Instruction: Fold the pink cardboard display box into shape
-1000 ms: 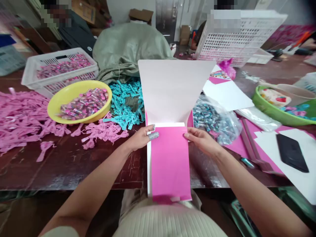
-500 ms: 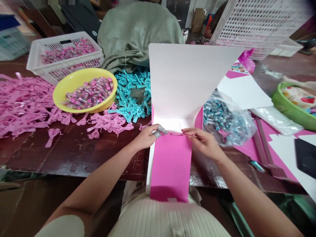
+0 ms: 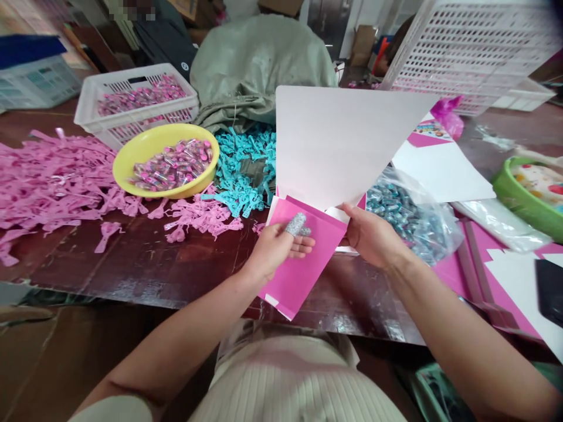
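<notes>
A pink cardboard piece (image 3: 303,258) with folded edges and small white tabs lies tilted in front of my body. My right hand (image 3: 369,231) grips its upper right corner, thumb on top, other fingers hidden behind. Across its face rests my left hand (image 3: 285,243), fingers stretched out, with grey wrapping on two of the digits. Just behind stands a cardboard box with a tall white inner panel (image 3: 338,140) raised upright. Part of the box's pink side shows beside my right hand. Whether the pink piece joins the box is hidden.
Pink plastic pieces (image 3: 57,181) heap at left, beside a yellow basin (image 3: 121,167) and a white crate (image 3: 92,120). Teal plastic pieces (image 3: 240,170) lie behind. Right of the box are a clear bag (image 3: 409,220), a green basin (image 3: 523,205) and a black phone (image 3: 549,287).
The pink piece has swung from straight to slanted, its near end lifting away from my lap. My left hand has moved from its top edge onto its face; my right hand now holds the corner.
</notes>
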The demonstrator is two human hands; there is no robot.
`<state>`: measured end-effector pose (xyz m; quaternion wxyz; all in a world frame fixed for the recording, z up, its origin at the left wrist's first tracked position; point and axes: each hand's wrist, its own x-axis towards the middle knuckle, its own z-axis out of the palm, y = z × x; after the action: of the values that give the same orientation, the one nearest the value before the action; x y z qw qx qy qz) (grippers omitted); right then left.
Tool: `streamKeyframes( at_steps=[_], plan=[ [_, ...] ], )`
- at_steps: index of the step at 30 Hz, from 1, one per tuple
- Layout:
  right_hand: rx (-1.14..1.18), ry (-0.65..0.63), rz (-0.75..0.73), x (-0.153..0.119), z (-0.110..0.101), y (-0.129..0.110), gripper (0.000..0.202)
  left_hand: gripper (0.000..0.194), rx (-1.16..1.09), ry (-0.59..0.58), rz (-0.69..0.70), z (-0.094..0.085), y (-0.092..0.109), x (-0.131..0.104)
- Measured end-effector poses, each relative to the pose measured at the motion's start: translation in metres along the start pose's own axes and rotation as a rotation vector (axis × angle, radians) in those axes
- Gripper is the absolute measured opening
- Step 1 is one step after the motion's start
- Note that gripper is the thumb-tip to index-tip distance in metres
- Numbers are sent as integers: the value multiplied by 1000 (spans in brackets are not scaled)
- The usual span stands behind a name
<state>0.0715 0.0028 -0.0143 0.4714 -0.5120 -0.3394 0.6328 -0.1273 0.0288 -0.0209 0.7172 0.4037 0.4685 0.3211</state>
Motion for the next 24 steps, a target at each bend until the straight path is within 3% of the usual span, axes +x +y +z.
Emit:
streamKeyframes(
  at_steps=[6,11,16,19,24],
  plan=[
    [-113,-119,-22,-1,13,-15,43,51,-35,35,-97,5,22,-2],
    [-160,-137,-44,1,22,-24,41,27,-25,31,-87,9,31,-3],
    [-177,-133,92,2,21,-20,47,7,-23,36,-25,5,23,-11],
    [-156,-160,168,1,18,-11,46,14,-74,-27,2,-1,13,-19],
    [-66,-179,145,-2,19,-3,42,28,-48,-47,39,-6,2,-22]
  ],
)
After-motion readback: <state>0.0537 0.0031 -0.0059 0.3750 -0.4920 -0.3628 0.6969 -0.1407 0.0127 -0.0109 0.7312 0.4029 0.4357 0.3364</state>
